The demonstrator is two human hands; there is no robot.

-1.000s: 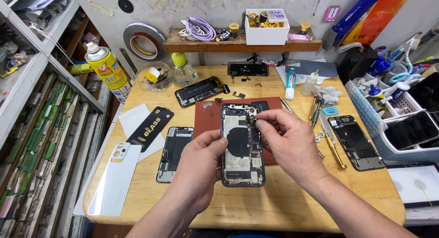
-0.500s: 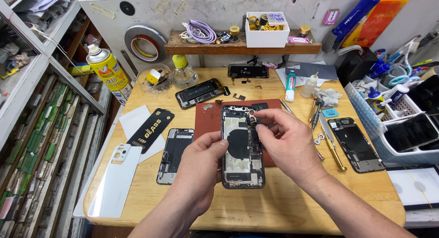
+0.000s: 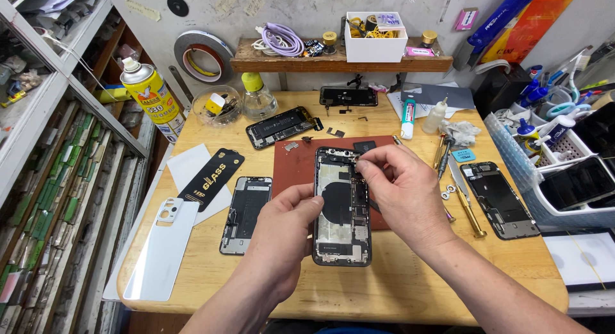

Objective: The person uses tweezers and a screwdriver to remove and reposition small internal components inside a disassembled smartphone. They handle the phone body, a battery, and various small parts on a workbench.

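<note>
Cluttered with phone parts, the wooden workbench (image 3: 410,295) carries a red mat (image 3: 295,174) where an opened phone (image 3: 341,209) lies, back off, insides bare. Left hand (image 3: 285,225) steadies its edge; right hand (image 3: 403,190) pinches narrowly near the top. Reassembly looks unfinished: the white back cover (image 3: 163,247) lies apart.

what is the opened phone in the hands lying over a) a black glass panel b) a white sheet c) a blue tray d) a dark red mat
d: the opened phone, steadied by the left hand while the right hand pinches at its upper edge, lies with its upper part over the dark red mat on the wooden table.
</note>
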